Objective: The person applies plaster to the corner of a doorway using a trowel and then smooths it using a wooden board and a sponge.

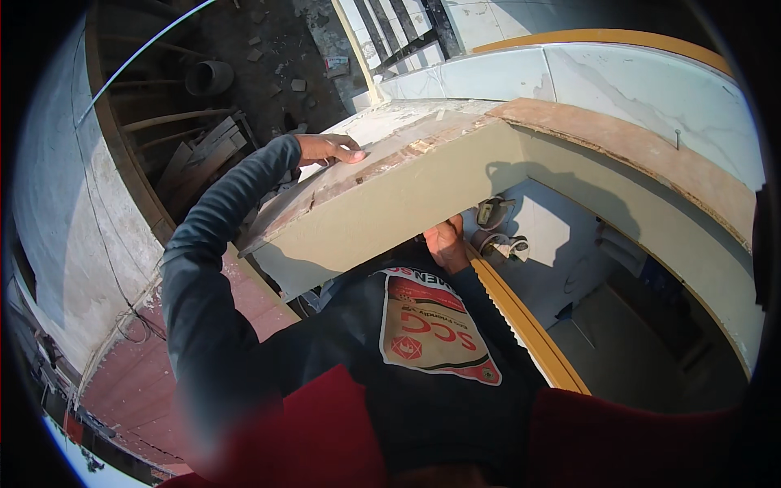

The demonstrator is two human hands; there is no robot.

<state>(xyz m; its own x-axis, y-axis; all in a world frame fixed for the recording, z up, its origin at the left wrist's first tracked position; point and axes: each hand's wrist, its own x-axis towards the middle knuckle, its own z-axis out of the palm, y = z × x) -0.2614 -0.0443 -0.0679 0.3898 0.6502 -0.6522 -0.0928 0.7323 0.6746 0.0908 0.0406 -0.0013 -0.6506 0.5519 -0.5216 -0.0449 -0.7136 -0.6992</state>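
My left hand point(329, 150) lies on the rough top of a raised box-shaped ledge, its fingers stretched over the surface and apart, with nothing visible in them. The ledge has a smooth cream front panel point(390, 207) and a chipped, brownish top board point(382, 163). Below that panel's lower edge is my right hand point(446, 246), raised close to my chest. The panel and the hand's angle hide most of its fingers, so what they hold, if anything, does not show. Right beside it runs a yellow-orange rail point(533, 333) with a pale serrated edge.
A cream side panel point(602, 183) meets the ledge at a corner, a nail point(677, 140) standing up from its wooden top. White tiles point(634, 77) line the wall behind. Far below left, a bucket point(209, 78) and loose boards point(203, 150) lie amid rubble. Reddish roofing point(154, 366) spreads at left.
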